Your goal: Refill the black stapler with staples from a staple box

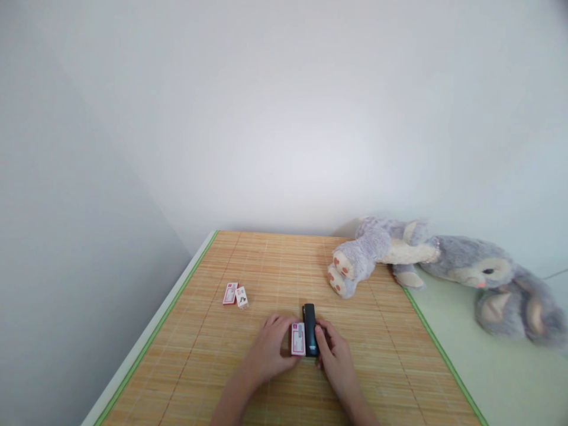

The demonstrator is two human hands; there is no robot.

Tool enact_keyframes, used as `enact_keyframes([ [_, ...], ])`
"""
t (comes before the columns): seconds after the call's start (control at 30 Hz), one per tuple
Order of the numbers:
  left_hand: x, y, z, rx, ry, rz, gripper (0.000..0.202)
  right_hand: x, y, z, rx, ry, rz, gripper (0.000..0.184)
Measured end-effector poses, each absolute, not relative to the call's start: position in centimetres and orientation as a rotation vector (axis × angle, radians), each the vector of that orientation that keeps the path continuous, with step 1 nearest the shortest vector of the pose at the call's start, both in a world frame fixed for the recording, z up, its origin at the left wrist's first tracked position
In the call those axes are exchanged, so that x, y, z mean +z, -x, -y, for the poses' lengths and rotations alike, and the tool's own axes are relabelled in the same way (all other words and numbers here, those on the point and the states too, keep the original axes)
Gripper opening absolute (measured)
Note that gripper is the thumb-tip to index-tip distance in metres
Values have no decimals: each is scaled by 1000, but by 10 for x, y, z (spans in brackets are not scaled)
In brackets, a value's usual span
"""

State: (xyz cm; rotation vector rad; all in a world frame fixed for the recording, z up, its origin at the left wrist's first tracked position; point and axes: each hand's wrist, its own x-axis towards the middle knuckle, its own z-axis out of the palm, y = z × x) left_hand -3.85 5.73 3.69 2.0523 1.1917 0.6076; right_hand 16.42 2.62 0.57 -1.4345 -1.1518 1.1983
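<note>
Near the front of the bamboo mat, my left hand (274, 345) grips a small white box with a pink-red border (298, 339), thumb at its near end and fingers at its far end. A black stapler (311, 331) lies lengthwise right beside that box, its long side against or very close to it. My right hand (333, 355) is closed on the stapler's right side, with the thumb and forefinger at its edge. Some fingertips of both hands are hidden.
Farther left lie a similar white and pink-red box (230, 293) and a smaller white box (242, 297), touching. A grey plush rabbit (461, 260) stretches across the mat's back right. The bamboo mat (275, 266) has green edging; pale walls rise behind and at left.
</note>
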Motion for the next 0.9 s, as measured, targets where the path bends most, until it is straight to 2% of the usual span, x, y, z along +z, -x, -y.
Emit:
enact_keyframes([
  [0.07,35,43,-53,636,-2022,-1196,79,6,-164,-26,1201,1431,1147,56],
  [0.1,34,48,-52,681,-2009,-1224,77,6,-165,-25,1199,1430,1147,56],
  [0.2,29,81,-63,957,-1970,-1482,43,5,-165,-25,1183,1440,1151,59],
  [0.23,26,97,-71,1073,-1950,-1611,38,4,-164,-25,1178,1445,1149,61],
  [0.3,20,133,-89,1188,-1923,-1843,45,3,-164,-26,1167,1455,1140,64],
  [0.43,2,190,-122,941,-2087,-1863,73,1,-164,-27,1159,1457,1135,64],
  [0.57,-10,212,-126,862,-2084,-1813,60,1,-164,-27,1163,1445,1145,61],
  [0.7,-4,203,-98,1035,-1925,-1891,54,0,-164,-26,1184,1435,1131,60],
  [0.77,7,179,-77,1084,-1912,-1764,57,0,-164,-27,1189,1432,1133,59],
  [0.9,36,103,-51,845,-1989,-1330,62,-3,-164,-27,1157,1457,1151,57],
])
